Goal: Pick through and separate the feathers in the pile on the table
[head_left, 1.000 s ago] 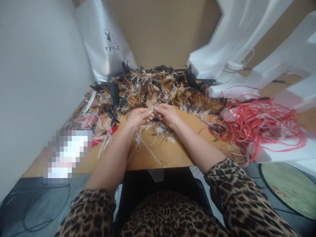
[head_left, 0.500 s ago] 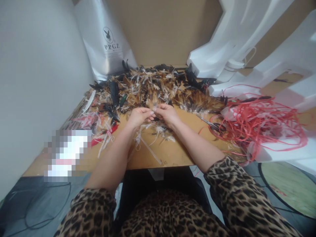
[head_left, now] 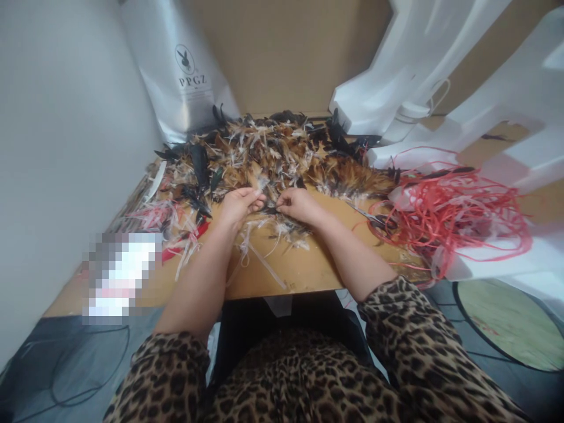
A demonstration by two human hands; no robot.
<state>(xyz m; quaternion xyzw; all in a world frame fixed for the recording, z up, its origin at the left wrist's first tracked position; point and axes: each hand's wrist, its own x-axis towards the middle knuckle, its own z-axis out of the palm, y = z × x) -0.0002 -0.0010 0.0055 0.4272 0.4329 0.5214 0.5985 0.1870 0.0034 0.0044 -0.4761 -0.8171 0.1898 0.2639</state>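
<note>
Left hand (head_left: 238, 207): fingers pinching a brown feather tuft (head_left: 257, 178) before the feather heap (head_left: 273, 144) on the counter (head_left: 308, 273). Right hand (head_left: 299, 207): fingers curled, any grasp indiscernible. Step, apparently: picking over feathers; the next move calls for a light pinch.

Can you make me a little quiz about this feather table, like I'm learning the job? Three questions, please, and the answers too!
1. Which letters are printed on the silver bag?
A) QRST
B) PPGZ
C) MNOK

2. True or false: the scissors lie beside the tangled red ribbon.

3. Fill in the gap: the brown feather tuft is held in the person's ____ hand.

Key:
1. B
2. True
3. left (the left hand pinches it)
</note>
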